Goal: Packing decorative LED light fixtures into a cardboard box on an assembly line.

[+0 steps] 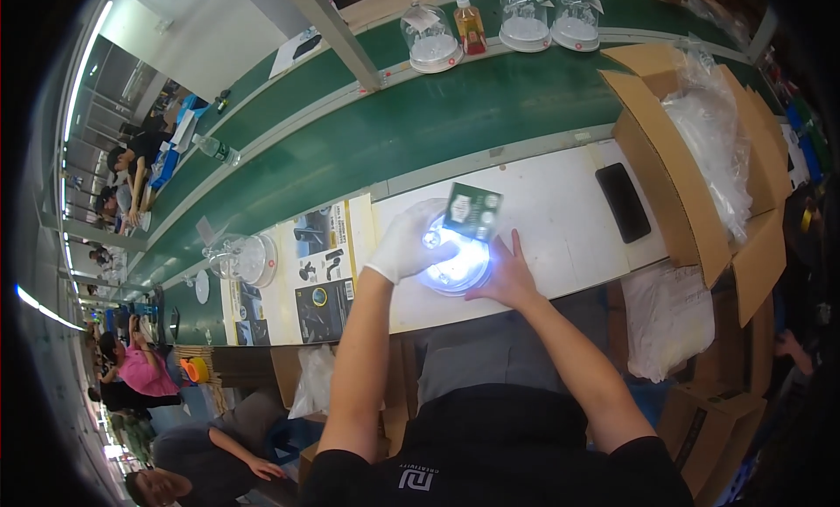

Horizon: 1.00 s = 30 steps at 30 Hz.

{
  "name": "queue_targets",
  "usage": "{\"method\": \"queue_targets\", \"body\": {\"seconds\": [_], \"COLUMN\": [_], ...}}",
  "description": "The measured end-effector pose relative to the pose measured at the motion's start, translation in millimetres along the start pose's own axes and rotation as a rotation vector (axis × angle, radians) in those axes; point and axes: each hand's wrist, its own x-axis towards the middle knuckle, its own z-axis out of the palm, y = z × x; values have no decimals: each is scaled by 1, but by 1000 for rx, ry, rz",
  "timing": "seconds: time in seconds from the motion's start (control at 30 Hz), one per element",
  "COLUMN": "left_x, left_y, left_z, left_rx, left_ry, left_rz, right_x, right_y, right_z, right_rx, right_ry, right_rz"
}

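On the white surface [560, 218]: a round glowing lamp [455, 262] sits right in front of the person, near the front edge.
Left hand [404, 244]: it wears a white glove and lies on top of the lamp, fingers curled over its left side. Its grip is closed on the lamp.
Right hand [507, 275]: it is bare and rests flat against the right side of the lamp. Its fingers are spread and open, so it steadies the lamp but does not hold it tight.
Dark green box [472, 211]: a small box stands tilted at the far side of the lamp, touching it. No hand can be seen gripping it.
Light: the lamp shines so bright that its top is hard to see.
Nearby: a black flat phone [623, 201] lies to the right, well apart. Printed sheets [324, 262] lie to the left, and past them sits a clear dome [241, 258].
Far side: a green belt [437, 122] carries more clear domes [525, 21] and a small orange bottle [471, 27].
Right side: an open cardboard box [709, 139] holds clear plastic bags.
What could go wrong: the green box looks loose, so a small push from the lamp could tip it over.
Another risk: the lamp is close to the front edge. If the gloved hand slips on the smooth top, the lamp could slide off.
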Motion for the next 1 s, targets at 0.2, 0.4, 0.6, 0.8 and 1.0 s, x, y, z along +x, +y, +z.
{"method": "queue_targets", "body": {"seconds": [0.2,0.4,0.6,0.8,1.0], "left_x": [-3,-54,-92,-72,-100], "left_y": [-11,-30,-17,5,0], "left_z": [4,75,129,98,107], "left_rx": [29,132,182,535,890], "left_ry": [82,699,819,635,518], "left_rz": [114,138,-120,46,246], "right_x": [0,-2,-3,-1,-1], "right_y": [-2,-2,-2,2,-4], "right_z": [-4,-3,5,6,-1], "right_rx": [18,6,26,-14,46], "right_ry": [7,53,61,88,93], "right_rz": [-23,-28,-32,-25,1]}}
